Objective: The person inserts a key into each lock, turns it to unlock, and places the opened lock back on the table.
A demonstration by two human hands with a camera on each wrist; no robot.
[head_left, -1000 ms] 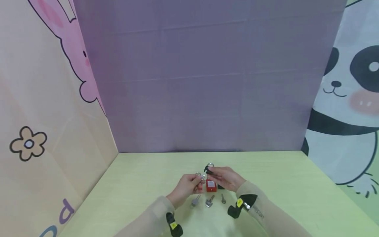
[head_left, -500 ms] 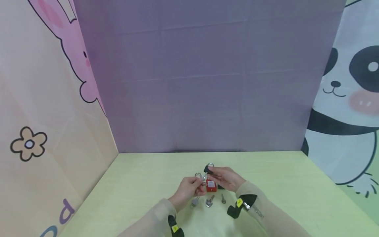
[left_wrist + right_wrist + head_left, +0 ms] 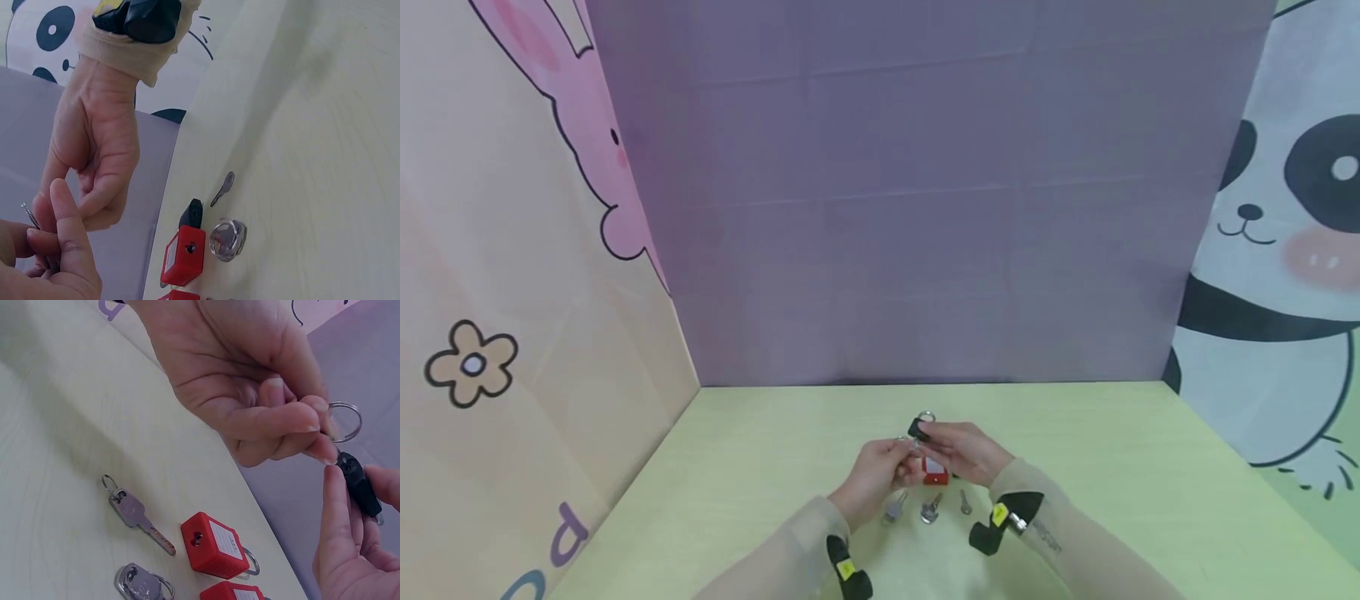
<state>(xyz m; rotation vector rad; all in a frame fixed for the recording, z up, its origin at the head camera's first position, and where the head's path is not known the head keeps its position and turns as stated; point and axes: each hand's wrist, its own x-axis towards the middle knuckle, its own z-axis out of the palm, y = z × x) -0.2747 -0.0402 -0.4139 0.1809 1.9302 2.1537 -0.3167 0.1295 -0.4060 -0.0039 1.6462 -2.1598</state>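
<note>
Above the table my right hand (image 3: pixel 966 450) pinches a small black padlock (image 3: pixel 359 481), its metal shackle pointing away from the keyhole end. My left hand (image 3: pixel 868 477) pinches a key whose split ring (image 3: pixel 351 419) sticks out past the fingers. Fingers cover most of the key. Its end meets the keyhole face of the black padlock in the right wrist view; how deep it sits cannot be told. Below the hands lie a red padlock (image 3: pixel 215 545) with a white label and a second red padlock (image 3: pixel 231 592).
Loose keys lie nearer the table's front: one with a grey head (image 3: pixel 128 509), one with a ring (image 3: pixel 929 508) and a small one (image 3: pixel 966 502). Another black padlock (image 3: pixel 191 214) sits beside the red one. A purple cloth backdrop (image 3: pixel 925 208) stands behind the table (image 3: pixel 760 450).
The right hand has shifted slightly left with the black padlock. The left hand dipped, then rose again with the key, and the two hands are now closer together.
</note>
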